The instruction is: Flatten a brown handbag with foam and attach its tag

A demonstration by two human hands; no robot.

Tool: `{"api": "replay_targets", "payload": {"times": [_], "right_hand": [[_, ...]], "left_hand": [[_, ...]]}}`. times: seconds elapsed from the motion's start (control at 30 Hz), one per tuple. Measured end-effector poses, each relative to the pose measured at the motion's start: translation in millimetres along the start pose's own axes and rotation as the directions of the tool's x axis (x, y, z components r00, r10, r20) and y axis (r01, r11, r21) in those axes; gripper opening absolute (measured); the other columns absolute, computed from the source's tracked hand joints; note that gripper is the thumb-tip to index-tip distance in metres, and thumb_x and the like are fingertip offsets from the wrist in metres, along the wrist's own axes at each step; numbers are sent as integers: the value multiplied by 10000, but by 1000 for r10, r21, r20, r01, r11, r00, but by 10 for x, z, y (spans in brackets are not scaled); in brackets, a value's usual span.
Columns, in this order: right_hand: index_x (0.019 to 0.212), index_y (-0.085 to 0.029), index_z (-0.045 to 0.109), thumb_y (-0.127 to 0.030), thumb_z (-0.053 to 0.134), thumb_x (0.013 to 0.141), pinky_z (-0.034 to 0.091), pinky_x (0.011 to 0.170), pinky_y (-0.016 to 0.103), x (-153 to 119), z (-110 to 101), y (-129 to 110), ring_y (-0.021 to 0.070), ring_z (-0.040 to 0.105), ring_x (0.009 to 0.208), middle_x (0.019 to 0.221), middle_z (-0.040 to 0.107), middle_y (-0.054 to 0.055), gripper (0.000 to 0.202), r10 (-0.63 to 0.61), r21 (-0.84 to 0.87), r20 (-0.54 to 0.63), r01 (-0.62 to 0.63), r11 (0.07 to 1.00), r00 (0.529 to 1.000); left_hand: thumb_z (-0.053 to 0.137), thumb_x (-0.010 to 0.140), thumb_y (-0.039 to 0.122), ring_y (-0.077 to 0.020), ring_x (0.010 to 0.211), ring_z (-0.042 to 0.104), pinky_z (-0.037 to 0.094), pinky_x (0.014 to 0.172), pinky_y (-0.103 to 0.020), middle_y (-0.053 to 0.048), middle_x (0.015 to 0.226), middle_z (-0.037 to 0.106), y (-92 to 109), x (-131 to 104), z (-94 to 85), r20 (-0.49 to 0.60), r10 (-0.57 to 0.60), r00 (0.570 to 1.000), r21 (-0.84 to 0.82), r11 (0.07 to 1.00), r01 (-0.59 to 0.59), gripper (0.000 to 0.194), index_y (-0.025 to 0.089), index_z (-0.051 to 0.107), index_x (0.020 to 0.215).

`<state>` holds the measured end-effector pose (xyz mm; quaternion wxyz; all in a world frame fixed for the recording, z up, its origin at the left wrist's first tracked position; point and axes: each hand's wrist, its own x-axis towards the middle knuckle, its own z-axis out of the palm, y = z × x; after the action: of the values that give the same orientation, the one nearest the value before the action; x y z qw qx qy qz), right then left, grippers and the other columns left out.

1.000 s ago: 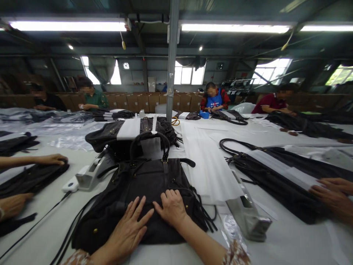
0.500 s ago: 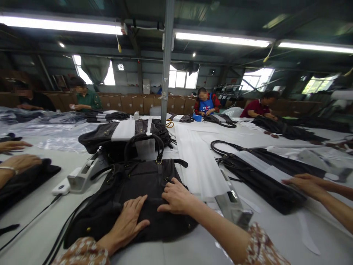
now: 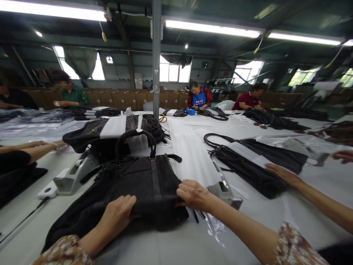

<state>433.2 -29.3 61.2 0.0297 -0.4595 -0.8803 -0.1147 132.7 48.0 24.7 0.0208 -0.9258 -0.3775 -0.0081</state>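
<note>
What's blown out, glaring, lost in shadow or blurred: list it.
Head view: the tube lights and windows burn out to white; same view, the plastic glints; same view, the black bag sinks into dark, hiding detail in its folds; same view, a co-worker's hand at the right edge looks soft.

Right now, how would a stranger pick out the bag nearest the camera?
Start at the grey post, then cross the white table toward the camera. There lies the dark bag, its looped handles pointing away. It alone is gripped by the wearer's left hand and right hand.
</note>
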Motion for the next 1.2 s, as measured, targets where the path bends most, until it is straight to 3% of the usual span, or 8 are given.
{"api": "replay_targets", "payload": {"times": [0.13, 0.33, 0.5, 0.63, 0.87, 1.03, 1.13, 1.2], "right_hand": [[868, -184, 561, -422, 657, 811, 398, 704, 296, -30, 89, -41, 174, 555, 772, 844, 607, 19, 263, 273, 84, 77, -279, 957, 959], [1063, -191, 567, -823, 587, 579, 395, 861, 426, 385, -329, -381, 264, 565, 884, 934, 604, 75, 796, 259, 173, 47, -264, 949, 965], [878, -182, 604, -768, 628, 611, 425, 696, 337, 572, -34, -527, 253, 610, 804, 839, 636, 66, 644, 378, 127, 184, -403, 906, 907], [896, -188, 595, -783, 638, 572, 408, 621, 296, 569, 39, -357, 241, 631, 775, 853, 653, 52, 678, 307, 125, 213, -338, 933, 928], [896, -190, 593, -851, 504, 610, 352, 549, 282, 587, -20, -209, 229, 638, 731, 836, 648, 42, 725, 205, 148, 230, -242, 959, 951], [888, -197, 567, -680, 583, 749, 304, 547, 285, 533, 385, -265, 169, 579, 672, 798, 620, 21, 502, 274, 64, 93, -281, 958, 957], [799, -199, 544, -307, 457, 948, 275, 562, 317, 420, 652, -375, 144, 521, 638, 725, 582, 9, 204, 233, -9, -94, -234, 972, 968], [783, -205, 532, -130, 375, 943, 264, 576, 328, 347, 763, -441, 144, 483, 619, 680, 551, -1, 237, 169, -50, -232, -186, 981, 958]], "left_hand": [[590, 845, 362, -232, 866, 598, 462, 728, -326, -58, 926, 629, -32, 43, 61, -11, -38, 999, -11, 999, 38, 190, 207, 545, 945], [647, 803, 392, -234, 894, 599, 464, 726, -312, -49, 964, 627, 18, 104, -61, 51, -10, 999, -47, 999, 13, 299, 208, 525, 1006], [605, 790, 556, -263, 902, 588, 448, 776, -368, -69, 970, 622, -55, 87, -213, 49, 51, 998, -50, 998, -48, 435, 189, 544, 1014], [422, 811, 699, -300, 929, 592, 428, 813, -427, -97, 957, 630, -276, 64, -386, 100, 26, 995, -19, 1000, -24, 574, 184, 579, 1010], [620, 679, 648, -304, 969, 610, 467, 816, -401, -109, 1055, 626, -481, 159, -462, 297, 65, 953, -150, 988, -20, 597, 201, 591, 1074], [610, 776, 464, -276, 891, 622, 467, 722, -357, -61, 955, 655, -544, 269, -229, 246, 37, 969, -5, 999, -37, 331, 216, 579, 993], [540, 861, 330, -232, 852, 594, 443, 698, -321, -37, 910, 639, -608, 149, 82, 94, 110, 990, 72, 991, -117, 132, 226, 583, 930], [443, 905, 210, -210, 825, 571, 428, 711, -323, -34, 870, 620, -623, 20, 240, -6, 166, 986, 130, 978, -164, 157, 229, 595, 872]]}}
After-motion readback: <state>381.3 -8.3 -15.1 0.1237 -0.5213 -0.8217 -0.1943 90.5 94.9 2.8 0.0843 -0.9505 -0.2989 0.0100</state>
